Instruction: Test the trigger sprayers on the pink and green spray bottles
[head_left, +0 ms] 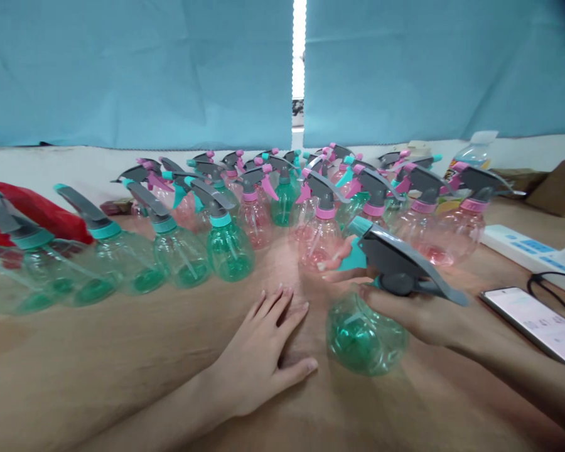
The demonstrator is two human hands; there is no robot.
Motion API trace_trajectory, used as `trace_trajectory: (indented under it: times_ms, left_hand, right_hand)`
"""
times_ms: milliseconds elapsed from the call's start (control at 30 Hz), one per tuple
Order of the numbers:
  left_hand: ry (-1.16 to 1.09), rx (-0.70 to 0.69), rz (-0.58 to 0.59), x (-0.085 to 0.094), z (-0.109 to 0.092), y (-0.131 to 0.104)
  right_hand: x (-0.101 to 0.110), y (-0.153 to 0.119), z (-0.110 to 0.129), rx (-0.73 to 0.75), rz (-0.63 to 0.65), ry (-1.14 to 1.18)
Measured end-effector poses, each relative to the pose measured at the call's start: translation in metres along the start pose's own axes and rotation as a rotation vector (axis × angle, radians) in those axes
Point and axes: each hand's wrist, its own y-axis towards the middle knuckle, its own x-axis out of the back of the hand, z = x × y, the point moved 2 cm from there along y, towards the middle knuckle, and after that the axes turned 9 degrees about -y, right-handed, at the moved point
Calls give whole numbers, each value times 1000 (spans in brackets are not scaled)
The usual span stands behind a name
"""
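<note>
My left hand [266, 348] lies flat on the wooden table [160, 358], palm down with its fingers spread and nothing in them. To the right of it, my right hand [381, 295] is wrapped round the neck of a green spray bottle [367, 339] with a grey head and a turquoise nozzle and trigger. The fingertips show on the trigger's far side. This bottle is a little blurred and tilted. Just beyond my hands stand a green spray bottle [230, 251] with a turquoise collar and a pink spray bottle [322, 242].
Several green spray bottles [181, 254] line the left side, before a red bag [42, 210]. More pink and green ones crowd the back. At the right are a phone [537, 320], a white power strip [532, 251] and a cardboard box [558, 185]. Blue cloth [136, 69] hangs behind.
</note>
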Motion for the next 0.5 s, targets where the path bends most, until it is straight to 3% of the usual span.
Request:
trace_trajectory:
  times_ms: [100,333,500]
  left_hand:
    - [1,9,-2,-1,1,0]
    - [12,0,-22,-2,2,1]
    - [31,-6,-20,-2,2,2]
  right_hand:
    - [-4,0,-2,-44,70,77]
    - [-9,0,-1,-7,-26,152]
    - [-3,-9,-29,-93,23,-123]
